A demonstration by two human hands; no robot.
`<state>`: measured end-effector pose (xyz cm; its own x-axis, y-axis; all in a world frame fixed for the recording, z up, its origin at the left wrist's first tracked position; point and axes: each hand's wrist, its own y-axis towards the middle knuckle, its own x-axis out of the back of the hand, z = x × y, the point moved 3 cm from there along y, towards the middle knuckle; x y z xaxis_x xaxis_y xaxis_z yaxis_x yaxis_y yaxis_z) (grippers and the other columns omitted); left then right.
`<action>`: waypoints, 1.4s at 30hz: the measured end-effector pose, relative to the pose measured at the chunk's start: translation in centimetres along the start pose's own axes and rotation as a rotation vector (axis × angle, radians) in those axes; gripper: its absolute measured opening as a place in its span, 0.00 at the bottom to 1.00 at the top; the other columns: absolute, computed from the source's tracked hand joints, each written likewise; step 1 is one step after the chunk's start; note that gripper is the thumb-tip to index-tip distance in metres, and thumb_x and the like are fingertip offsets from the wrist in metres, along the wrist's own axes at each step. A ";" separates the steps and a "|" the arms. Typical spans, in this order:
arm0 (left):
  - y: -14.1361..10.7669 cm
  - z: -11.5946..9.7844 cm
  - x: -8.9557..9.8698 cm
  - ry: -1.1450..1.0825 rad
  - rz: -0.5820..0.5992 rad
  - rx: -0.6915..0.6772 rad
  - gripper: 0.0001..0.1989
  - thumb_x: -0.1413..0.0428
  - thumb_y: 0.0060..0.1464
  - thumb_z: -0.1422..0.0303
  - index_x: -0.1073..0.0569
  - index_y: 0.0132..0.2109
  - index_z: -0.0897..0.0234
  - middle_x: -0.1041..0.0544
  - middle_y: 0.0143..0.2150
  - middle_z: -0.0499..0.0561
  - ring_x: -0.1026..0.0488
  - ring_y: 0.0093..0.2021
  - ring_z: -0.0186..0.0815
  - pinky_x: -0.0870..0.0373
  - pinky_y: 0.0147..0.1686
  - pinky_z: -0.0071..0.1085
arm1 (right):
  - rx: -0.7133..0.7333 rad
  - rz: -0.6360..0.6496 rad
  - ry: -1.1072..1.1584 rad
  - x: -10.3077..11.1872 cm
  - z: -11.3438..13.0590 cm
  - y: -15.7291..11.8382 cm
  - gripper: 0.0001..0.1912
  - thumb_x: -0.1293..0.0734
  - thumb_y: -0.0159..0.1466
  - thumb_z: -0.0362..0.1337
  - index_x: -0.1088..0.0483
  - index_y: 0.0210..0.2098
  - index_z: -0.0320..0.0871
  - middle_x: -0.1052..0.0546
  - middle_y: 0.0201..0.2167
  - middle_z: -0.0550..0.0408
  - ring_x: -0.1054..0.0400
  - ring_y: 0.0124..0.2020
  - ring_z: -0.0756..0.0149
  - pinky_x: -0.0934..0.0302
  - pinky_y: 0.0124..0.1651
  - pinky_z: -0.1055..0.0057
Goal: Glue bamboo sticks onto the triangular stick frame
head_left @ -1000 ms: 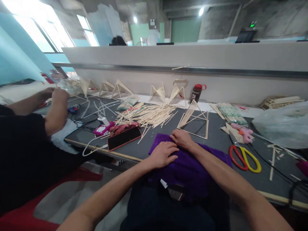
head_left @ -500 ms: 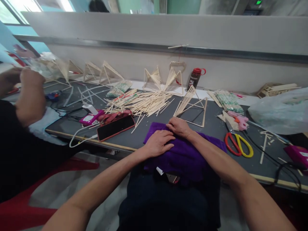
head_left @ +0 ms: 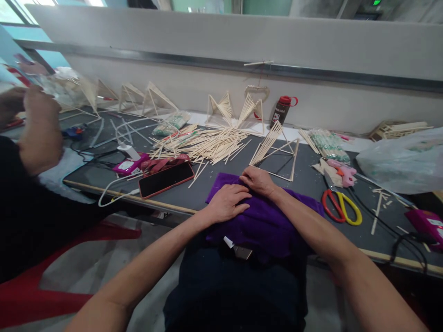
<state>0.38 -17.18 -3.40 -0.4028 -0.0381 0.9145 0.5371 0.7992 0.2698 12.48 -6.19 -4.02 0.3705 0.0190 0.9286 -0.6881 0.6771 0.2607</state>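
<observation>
A purple cloth (head_left: 263,230) is draped over the table's front edge and my lap. My left hand (head_left: 228,203) lies flat on it, fingers stretched toward the right. Just beyond, my right hand (head_left: 258,181) rests with bent fingers closed on the cloth's upper part; its fingertips are partly hidden. Behind my right hand stands a frame of thin wooden sticks (head_left: 295,161) with a fan of sticks on its left side. Scissors (head_left: 342,207) with one red and one yellow handle lie right of the cloth, beside a pink glue gun (head_left: 345,174).
Loose wooden sticks (head_left: 214,145) are heaped mid-table. A phone (head_left: 166,180) with a cable lies left of the cloth. A dark bottle (head_left: 282,110) stands near the partition. A plastic bag (head_left: 401,159) sits right. At left, another person's arm (head_left: 41,133) reaches over the table.
The view has shifted slightly. Both my hands stay on the purple cloth in nearly the same pose.
</observation>
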 end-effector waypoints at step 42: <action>2.0 0.2 3.7 0.027 0.043 -0.054 0.15 0.54 0.64 0.63 0.24 0.38 0.63 0.22 0.35 0.50 0.26 0.36 0.32 0.31 0.37 0.29 | 0.157 0.033 -0.092 -0.6 2.1 -0.6 0.06 0.39 0.66 0.36 0.30 0.38 0.45 0.27 0.39 0.49 0.36 0.39 0.61 0.45 0.32 0.68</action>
<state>-0.18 -15.58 0.51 -0.3589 -0.0209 0.9331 0.5933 0.7667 0.2454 11.39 -8.12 -4.15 0.2926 -0.0326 0.9557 -0.7903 0.5543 0.2609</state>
